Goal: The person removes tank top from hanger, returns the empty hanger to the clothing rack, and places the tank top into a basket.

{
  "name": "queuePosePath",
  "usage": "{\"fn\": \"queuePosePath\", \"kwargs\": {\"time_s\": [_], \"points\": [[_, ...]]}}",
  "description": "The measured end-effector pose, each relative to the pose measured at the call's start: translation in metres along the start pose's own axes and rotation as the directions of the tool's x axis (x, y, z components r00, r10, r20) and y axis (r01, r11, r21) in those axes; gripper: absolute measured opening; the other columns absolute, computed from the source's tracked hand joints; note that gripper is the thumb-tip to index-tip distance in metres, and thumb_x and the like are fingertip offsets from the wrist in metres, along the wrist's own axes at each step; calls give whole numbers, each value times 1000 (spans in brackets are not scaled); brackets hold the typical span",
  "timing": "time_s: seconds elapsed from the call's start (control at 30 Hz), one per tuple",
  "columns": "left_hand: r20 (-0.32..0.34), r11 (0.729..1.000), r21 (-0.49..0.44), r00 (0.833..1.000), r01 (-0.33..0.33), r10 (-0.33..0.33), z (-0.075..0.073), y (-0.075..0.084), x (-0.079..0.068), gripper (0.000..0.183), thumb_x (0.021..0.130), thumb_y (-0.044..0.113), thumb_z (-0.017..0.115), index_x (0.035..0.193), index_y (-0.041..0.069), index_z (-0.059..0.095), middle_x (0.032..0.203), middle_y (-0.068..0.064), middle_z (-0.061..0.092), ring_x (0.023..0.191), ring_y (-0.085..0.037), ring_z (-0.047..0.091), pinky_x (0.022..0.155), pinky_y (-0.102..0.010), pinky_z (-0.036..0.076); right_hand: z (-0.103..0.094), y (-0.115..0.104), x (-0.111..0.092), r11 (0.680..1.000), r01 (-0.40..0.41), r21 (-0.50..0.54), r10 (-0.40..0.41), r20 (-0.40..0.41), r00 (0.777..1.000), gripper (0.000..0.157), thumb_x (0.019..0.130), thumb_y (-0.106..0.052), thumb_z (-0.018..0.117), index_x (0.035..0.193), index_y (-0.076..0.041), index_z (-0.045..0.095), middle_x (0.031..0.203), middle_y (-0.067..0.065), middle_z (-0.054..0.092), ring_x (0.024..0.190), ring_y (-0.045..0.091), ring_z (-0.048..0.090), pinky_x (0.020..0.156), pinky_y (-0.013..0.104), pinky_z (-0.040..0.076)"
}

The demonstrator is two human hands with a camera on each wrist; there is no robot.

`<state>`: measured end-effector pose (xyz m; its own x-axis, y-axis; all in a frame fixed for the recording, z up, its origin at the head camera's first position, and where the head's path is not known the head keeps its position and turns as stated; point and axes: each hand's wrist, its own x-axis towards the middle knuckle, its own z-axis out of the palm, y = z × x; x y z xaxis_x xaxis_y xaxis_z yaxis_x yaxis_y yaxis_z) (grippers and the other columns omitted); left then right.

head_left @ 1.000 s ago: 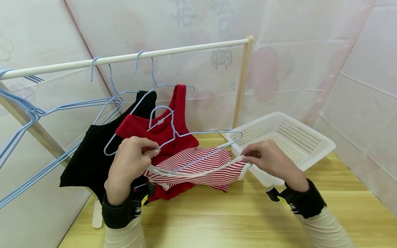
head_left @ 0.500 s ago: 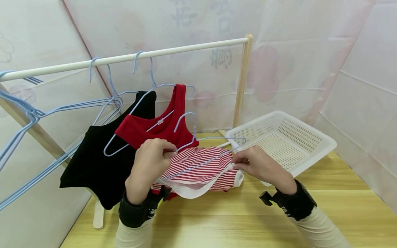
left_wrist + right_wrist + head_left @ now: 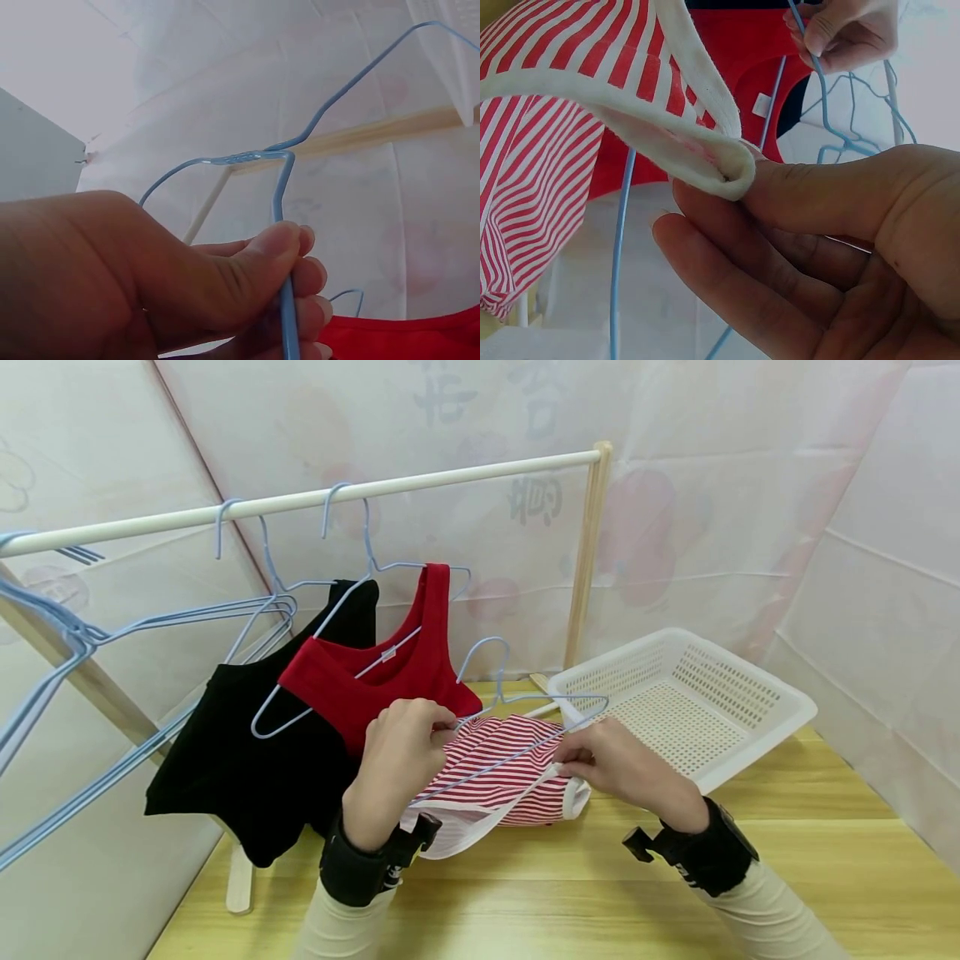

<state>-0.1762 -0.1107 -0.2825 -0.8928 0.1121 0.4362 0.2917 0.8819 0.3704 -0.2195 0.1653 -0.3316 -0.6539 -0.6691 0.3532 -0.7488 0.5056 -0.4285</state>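
From the head view, the left hand pinched a light-blue wire hanger below its hook, over the red-and-white striped top with white trim; the right hand pinched the trim.

Left wrist: fingers curled round the hanger's neck.

Right wrist: thumb and fingers pinched the folded trim, stripes hanging left.

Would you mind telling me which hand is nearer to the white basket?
Right. The right hand pinches the striped top's hem just in front of the basket's near corner; the left hand grips the hanger farther left, beside the red top.
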Motion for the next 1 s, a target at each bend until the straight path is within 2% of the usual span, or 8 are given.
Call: {"fn": "queuePosePath", "kwargs": {"time_s": [0.33, 0.47, 0.6, 0.83, 1.0], "points": [[-37, 999, -40, 999, -20, 18, 4, 7, 1, 13, 84, 4, 81, 96, 9, 84, 90, -8, 80, 77, -24, 68, 62, -36, 58, 5, 2, 1, 1000, 2, 13, -2, 8, 1000, 10, 86, 3, 79, 86, -7, 78, 79, 1, 76, 70, 4, 70, 63, 18, 57], [-32, 998, -52, 999, -27, 25, 5, 8, 2, 12, 84, 4, 80, 94, 9, 84, 88, -8, 80, 73, -22, 65, 58, -33, 56, 7, 3, 1, 1000, -1, 16, 1, 23, 1000, 10, 86, 2, 79, 85, -8, 78, 77, -2, 75, 67, -2, 63, 60, 18, 54], [-34, 998, -53, 999, -32, 30, 5, 7, 3, 11, 85, 3, 79, 92, 9, 84, 86, -7, 79, 73, -22, 65, 56, -31, 54, 10, 4, 2, 1000, -3, -1, 3, 57, 998, 11, 86, 1, 79, 83, -10, 78, 76, -4, 73, 66, -5, 57, 59, 17, 52], [-33, 997, -61, 999, -42, 41, 5, 7, 4, 7, 86, 5, 79, 89, 7, 84, 82, -8, 79, 71, -21, 64, 64, -35, 56, 15, 3, 2, 999, 31, -26, -26, 164, 986, 11, 87, -2, 79, 81, -12, 77, 77, -4, 74, 68, -3, 64, 63, 16, 53], [-46, 996, -67, 998, -56, 53, 3, 6, 4, 7, 85, 3, 77, 85, 6, 83, 79, -7, 78, 70, -22, 66, 69, -39, 57, 18, 2, 2, 998, 50, -24, -45, 183, 982, 11, 88, -2, 79, 82, -11, 77, 76, -4, 73, 68, -4, 62, 63, 16, 52]]}}
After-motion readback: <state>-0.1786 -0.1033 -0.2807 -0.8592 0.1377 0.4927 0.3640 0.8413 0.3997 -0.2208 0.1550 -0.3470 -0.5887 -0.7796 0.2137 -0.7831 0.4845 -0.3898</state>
